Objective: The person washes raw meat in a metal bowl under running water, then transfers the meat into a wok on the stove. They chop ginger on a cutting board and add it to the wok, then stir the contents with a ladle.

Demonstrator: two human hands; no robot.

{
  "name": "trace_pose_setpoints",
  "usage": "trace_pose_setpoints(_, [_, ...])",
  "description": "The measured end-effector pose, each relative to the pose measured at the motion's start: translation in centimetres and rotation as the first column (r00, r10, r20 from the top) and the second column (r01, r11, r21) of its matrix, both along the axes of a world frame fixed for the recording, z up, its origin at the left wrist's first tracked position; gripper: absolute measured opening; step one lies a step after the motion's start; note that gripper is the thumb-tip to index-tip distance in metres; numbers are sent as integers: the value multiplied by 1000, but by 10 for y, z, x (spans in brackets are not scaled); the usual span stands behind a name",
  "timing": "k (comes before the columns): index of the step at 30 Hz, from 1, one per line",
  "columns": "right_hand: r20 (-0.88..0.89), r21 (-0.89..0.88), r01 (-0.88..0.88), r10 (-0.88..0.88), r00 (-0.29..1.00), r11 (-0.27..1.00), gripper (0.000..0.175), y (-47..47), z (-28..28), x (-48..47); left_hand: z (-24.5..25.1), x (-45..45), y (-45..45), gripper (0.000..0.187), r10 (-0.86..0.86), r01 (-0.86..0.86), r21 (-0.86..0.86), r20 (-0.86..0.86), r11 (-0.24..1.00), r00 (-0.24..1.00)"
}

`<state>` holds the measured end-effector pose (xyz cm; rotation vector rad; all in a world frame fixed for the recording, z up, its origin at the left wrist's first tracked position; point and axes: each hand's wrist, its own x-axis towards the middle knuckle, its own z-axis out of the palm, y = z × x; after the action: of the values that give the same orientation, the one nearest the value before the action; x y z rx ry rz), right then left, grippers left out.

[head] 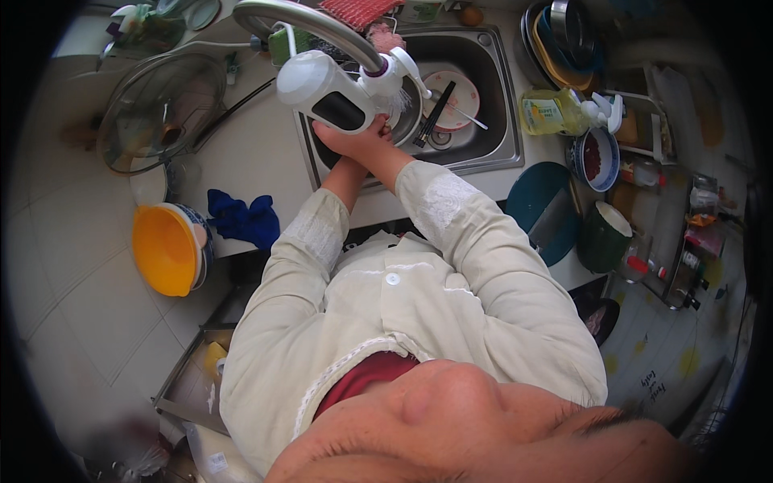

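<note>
Both my hands are over the left side of a stainless steel sink (510,130), under a white tap-mounted unit (314,81) with a dark panel. My right hand (341,142) crosses over my left wrist, and the tap unit covers part of it. Most of my left hand (384,125) is hidden beneath; a few bent fingers show. Whether either hand holds something is hidden. Water sprays from the tap outlet beside the fingers, above a round metal basin (416,124). A patterned plate (468,90), black chopsticks (436,111) and a spoon (470,116) lie to the right.
A blue cloth (244,218), a yellow bowl (163,250) and a glass lid (160,111) are on the left. To the right stand a dish soap pump bottle (543,111), a bowl of red food (595,158) and a teal round board (537,196) with a cleaver (551,218).
</note>
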<state>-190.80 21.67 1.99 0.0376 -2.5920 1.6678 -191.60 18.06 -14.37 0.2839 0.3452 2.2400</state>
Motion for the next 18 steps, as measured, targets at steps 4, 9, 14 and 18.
trace_pose_setpoints(4, [-211,-31,-20,13,977,999,18,22,-9,11,-30,-14,15,23,-213,127,368,205,921,955])
trace_pose_setpoints(9, [-272,7,138,-131,953,990,19,93,-27,43,12,-8,28,23,71,-65,-28,400,997,914])
trace_pose_setpoints(14, [96,-279,325,-311,946,903,27,113,-48,34,74,-6,58,27,290,-204,-416,155,886,944])
trace_pose_setpoints(18, [101,-343,311,-294,950,886,21,116,-67,13,91,0,66,28,394,-297,-519,85,802,915])
